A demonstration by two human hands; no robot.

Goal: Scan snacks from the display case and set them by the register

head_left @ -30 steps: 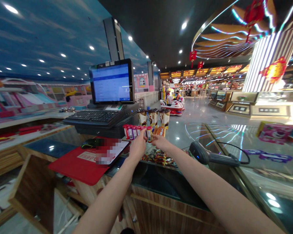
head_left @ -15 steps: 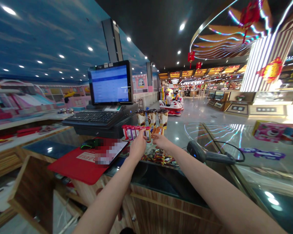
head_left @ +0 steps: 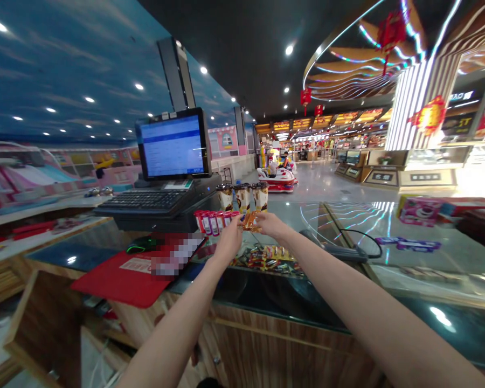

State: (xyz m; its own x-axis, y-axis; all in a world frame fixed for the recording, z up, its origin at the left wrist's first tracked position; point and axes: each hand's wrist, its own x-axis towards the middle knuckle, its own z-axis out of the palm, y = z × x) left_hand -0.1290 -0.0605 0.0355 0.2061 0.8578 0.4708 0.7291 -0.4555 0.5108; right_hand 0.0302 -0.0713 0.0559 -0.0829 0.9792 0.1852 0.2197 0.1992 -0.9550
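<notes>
My left hand (head_left: pixel 229 238) reaches over the glass counter, its fingers closed at the left edge of some small orange-brown snack packets (head_left: pixel 250 220). From the other side my right hand (head_left: pixel 272 226) grips the same packets, fingers bent and thumb hidden. Just behind them stand three brown-and-cream lidded cups (head_left: pixel 242 198) in a row. A line of red, pink and purple small tubes (head_left: pixel 214 222) stands upright to the left of my left hand. Below both hands, many small wrapped candies (head_left: pixel 267 258) show in the counter.
A monitor (head_left: pixel 173 144) and keyboard (head_left: pixel 145 199) stand at the left. A red mat (head_left: pixel 109 283) holds a mouse (head_left: pixel 139 245) and a partly blurred flat device. A barcode scanner (head_left: pixel 343 252) lies beyond my right forearm. Purple packets (head_left: pixel 418 246) and a pink box (head_left: pixel 418 211) are farther right.
My left hand has come up beside the orange-brown packets, away from the end of the tube row. My view has turned slightly right, so the counter items appear farther left.
</notes>
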